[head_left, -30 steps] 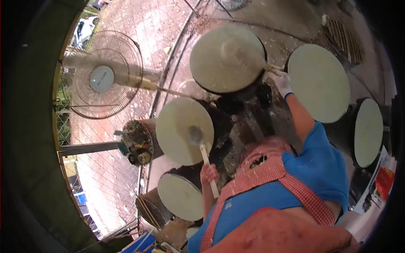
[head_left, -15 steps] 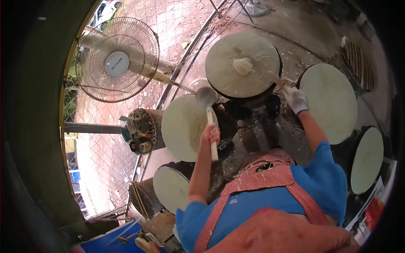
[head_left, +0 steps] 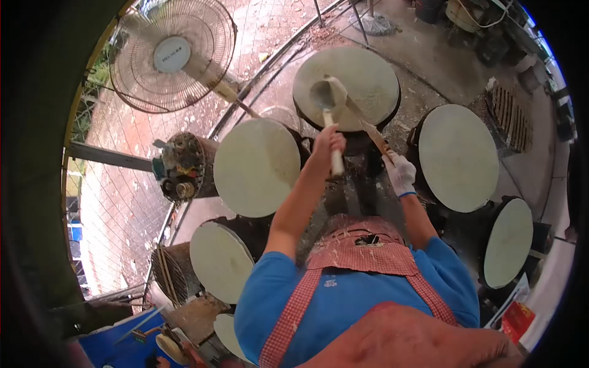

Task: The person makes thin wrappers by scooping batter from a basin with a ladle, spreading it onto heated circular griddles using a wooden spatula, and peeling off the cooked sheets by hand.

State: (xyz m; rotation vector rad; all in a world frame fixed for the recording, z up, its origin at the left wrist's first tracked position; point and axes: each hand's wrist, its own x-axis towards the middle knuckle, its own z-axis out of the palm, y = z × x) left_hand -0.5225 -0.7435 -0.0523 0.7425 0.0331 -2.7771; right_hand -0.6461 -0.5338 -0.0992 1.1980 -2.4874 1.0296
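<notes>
My bare left hand (head_left: 329, 142) is closed round the pale handle of a metal ladle (head_left: 321, 95). The ladle's bowl is over the far round griddle (head_left: 377, 80), which a thin pale layer covers. My right hand (head_left: 400, 175), in a white glove, grips a long flat wooden spatula (head_left: 359, 113). Its far end reaches up beside the ladle's bowl, and the two look close or touching. Something pale shows at the spatula's tip; whether it is dough or bare wood I cannot tell.
More pale-covered round griddles stand around me, at left (head_left: 257, 168), lower left (head_left: 221, 260), right (head_left: 459, 158) and far right (head_left: 508, 242). A standing fan (head_left: 172, 55) is at upper left. A cluttered drum (head_left: 181, 165) stands left. Someone else's hand (head_left: 193, 356) shows at the bottom left.
The ladle has moved right, from above the left griddle to the far griddle. The spatula has swung left to meet it. The pale lump on the far griddle no longer shows there.
</notes>
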